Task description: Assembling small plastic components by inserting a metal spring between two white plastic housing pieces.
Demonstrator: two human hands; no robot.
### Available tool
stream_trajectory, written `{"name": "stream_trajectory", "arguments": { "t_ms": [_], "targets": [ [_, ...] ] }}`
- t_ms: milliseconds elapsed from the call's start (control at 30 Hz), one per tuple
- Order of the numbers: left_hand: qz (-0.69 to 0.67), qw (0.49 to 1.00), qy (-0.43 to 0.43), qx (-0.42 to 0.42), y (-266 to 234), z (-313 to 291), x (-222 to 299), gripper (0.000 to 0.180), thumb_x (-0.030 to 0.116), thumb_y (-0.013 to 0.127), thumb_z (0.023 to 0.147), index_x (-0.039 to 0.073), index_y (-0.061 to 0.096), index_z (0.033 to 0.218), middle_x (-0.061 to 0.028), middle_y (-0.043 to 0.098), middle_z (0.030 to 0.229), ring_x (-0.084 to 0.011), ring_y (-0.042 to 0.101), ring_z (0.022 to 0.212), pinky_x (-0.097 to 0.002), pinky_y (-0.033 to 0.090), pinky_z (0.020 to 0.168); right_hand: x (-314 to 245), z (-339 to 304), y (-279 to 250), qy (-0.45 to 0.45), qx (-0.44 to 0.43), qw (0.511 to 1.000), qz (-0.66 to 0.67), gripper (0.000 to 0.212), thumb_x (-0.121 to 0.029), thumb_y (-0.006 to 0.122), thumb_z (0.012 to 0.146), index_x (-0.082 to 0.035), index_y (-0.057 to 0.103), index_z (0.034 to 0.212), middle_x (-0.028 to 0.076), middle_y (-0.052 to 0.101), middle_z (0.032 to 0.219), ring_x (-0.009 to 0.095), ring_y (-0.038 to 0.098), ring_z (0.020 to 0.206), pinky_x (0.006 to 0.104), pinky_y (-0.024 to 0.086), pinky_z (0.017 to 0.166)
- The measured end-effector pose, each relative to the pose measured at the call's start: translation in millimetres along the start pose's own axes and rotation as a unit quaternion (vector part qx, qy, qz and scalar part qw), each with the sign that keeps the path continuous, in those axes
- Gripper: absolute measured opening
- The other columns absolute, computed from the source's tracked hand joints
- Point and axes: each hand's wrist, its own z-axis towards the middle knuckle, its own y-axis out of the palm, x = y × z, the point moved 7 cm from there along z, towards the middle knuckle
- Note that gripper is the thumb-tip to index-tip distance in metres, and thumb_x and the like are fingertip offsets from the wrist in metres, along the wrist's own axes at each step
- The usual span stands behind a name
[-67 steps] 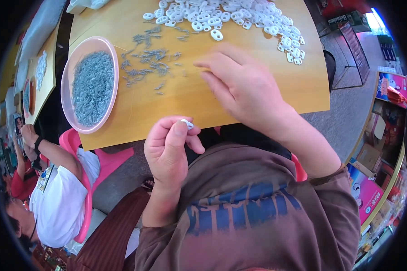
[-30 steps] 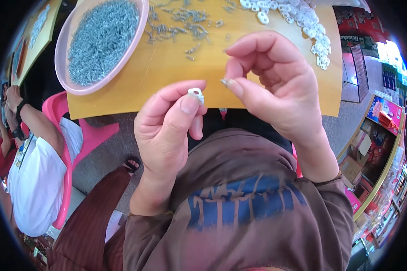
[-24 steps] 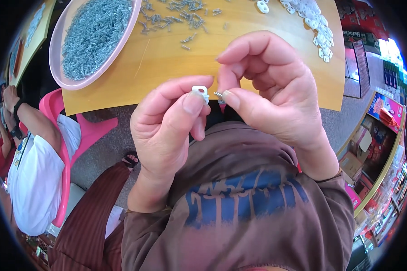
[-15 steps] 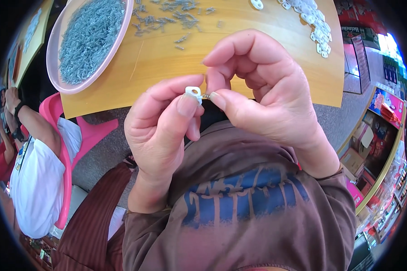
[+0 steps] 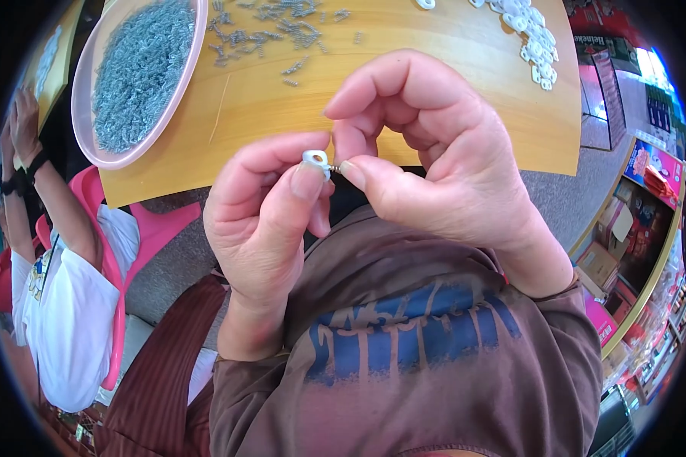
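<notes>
Between thumb and fingers, my left hand (image 5: pixel 263 206) pinches a small white plastic piece (image 5: pixel 315 158) with a hole in it. My right hand (image 5: pixel 438 152) grips a tiny metal spring (image 5: pixel 334 168) between thumb and forefinger. One end of the spring meets the right side of the white piece; whether it sits inside is too small to tell. Both hands are close together just off the table's near edge, in front of my body. The other fingers of my right hand curl loosely.
A pink basin (image 5: pixel 194 76) full of springs stands on the wooden table (image 5: pixel 251 107) at the left. Loose springs (image 5: pixel 301 30) lie at the far middle, and white plastic pieces (image 5: pixel 537 46) at the far right. Another person (image 5: pixel 68 305) sits on a pink chair (image 5: pixel 156 228) at the left.
Both hands, with the white piece and spring, have shifted slightly left in the picture. The other person's arms have come further into view at the left. My grips look the same.
</notes>
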Motion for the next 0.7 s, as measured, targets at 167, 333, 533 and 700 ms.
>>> {"name": "stream_trajectory", "arguments": {
  "t_ms": [167,333,533,700],
  "targets": [
    [0.077,0.996,0.040,-0.007,1,1,5,0.019,0.000,0.054,0.081,-0.006,0.054,0.098,-0.0059,0.056,0.076,-0.0045,0.048,0.055,-0.0146,0.038,0.049,1,0,-2,0.015,0.004,1.000,0.000,0.028,0.008,0.051,0.070,-0.001,0.047,0.097,0.001,0.051,0.079,0.007,0.050,0.074,0.0203,0.041,0.071],
    [0.107,0.993,0.059,0.003,2,0,7,0.019,-0.004,0.054,0.079,-0.006,0.054,0.098,-0.0054,0.055,0.078,-0.0041,0.049,0.057,-0.0142,0.039,0.050,6,-3,-2,0.050,0.013,0.998,0.029,0.026,0.007,0.052,0.071,-0.001,0.047,0.096,0.001,0.051,0.080,0.007,0.050,0.076,0.0200,0.041,0.072],
    [0.077,0.996,0.044,-0.006,0,2,0,0.019,-0.005,0.056,0.078,-0.006,0.054,0.097,-0.0048,0.056,0.077,-0.0039,0.050,0.056,-0.0139,0.041,0.049,10,-4,-2,0.055,0.028,0.997,0.053,0.023,0.006,0.053,0.074,0.000,0.047,0.095,0.001,0.051,0.081,0.007,0.050,0.077,0.0197,0.041,0.072],
    [0.045,0.998,0.039,0.001,-3,2,-4,0.017,-0.004,0.057,0.078,-0.005,0.054,0.095,-0.0057,0.057,0.078,-0.0048,0.051,0.055,-0.0144,0.041,0.048,13,-6,-2,0.063,0.040,0.995,0.061,0.020,0.005,0.054,0.076,0.000,0.048,0.095,0.002,0.053,0.083,0.007,0.051,0.078,0.0200,0.042,0.072]
  ]
}}
